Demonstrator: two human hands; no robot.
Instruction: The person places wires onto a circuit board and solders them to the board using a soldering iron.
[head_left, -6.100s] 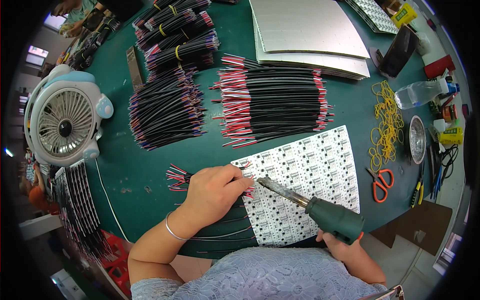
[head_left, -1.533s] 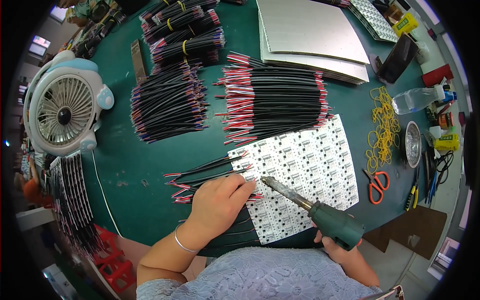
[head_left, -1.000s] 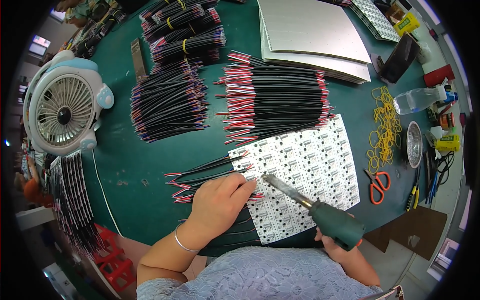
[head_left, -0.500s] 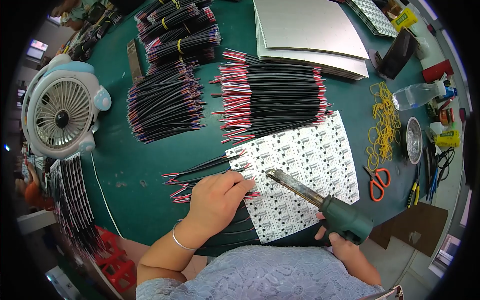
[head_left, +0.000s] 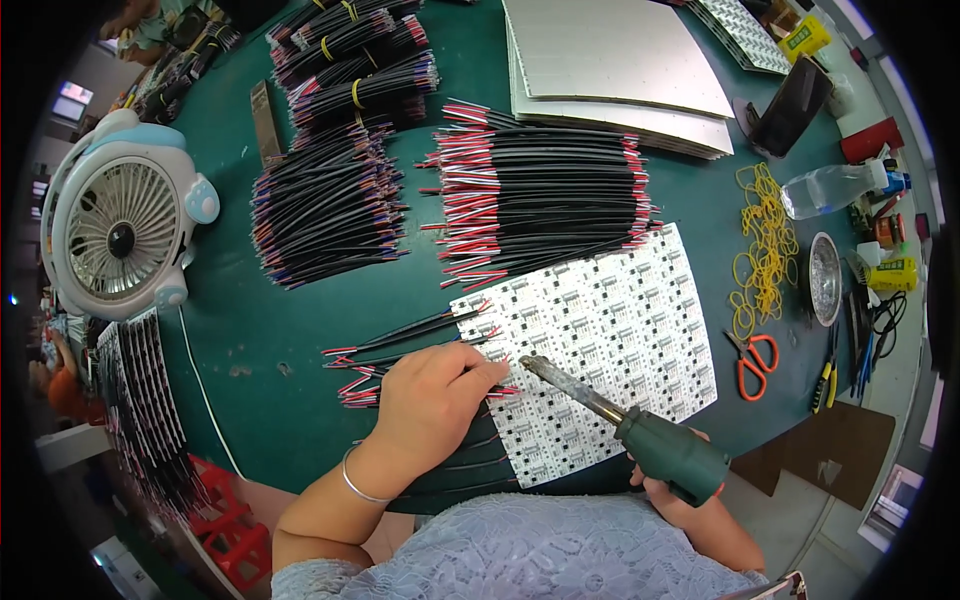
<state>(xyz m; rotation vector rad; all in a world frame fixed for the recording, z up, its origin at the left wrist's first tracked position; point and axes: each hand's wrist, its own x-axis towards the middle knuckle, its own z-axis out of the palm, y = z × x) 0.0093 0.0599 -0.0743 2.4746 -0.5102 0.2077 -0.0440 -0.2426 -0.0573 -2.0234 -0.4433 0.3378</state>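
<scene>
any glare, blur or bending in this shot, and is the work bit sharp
Head view: the circuit board and soldering iron look reasonably sharp; head view: a pale sheen on the top grey sheet, and the window washed bright; head view: the table edge bends toward the dark rim.

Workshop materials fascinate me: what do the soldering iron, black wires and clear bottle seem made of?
Soldering iron: the handle, smooth matte green, looks like plastic; the barrel, greyish and stained, looks like metal. Black wires: probably plastic or rubber sleeving, softly shiny. Clear bottle: likely plastic, being see-through and glossy.
</scene>
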